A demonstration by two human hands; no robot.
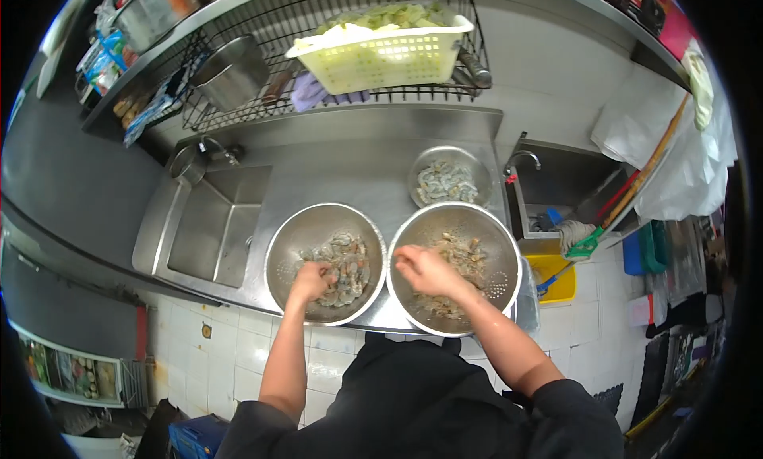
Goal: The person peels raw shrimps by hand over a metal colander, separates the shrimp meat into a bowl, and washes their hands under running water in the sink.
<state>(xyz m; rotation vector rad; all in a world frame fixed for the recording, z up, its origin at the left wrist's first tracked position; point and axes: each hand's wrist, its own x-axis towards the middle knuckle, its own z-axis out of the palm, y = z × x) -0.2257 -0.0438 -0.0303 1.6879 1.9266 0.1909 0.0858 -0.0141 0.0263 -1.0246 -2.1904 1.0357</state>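
My left hand (pixel 313 281) is inside the left metal bowl (pixel 288 238), its fingers curled together at the edge of a pile of grey raw shrimp (pixel 346 270). Whether a shrimp is pinched in them is hidden. Over the left side of the perforated metal colander (pixel 498 256) is my right hand (pixel 427 270), with bent, closed fingers; anything in them is too small to make out. Brownish shrimp shells and heads (pixel 462 252) lie in that colander, partly covered by my hand and forearm. Behind it, a smaller metal bowl (pixel 420 166) holds pale peeled shrimp (pixel 448 182).
The steel counter (pixel 318 161) has a sink basin (pixel 214 228) at left. Above, a wire rack (pixel 270 58) carries a yellow-green basket (pixel 381 58) of cut greens and a metal pot (pixel 230 73). A second sink (pixel 556 185) and a yellow bucket (pixel 563 280) stand right.
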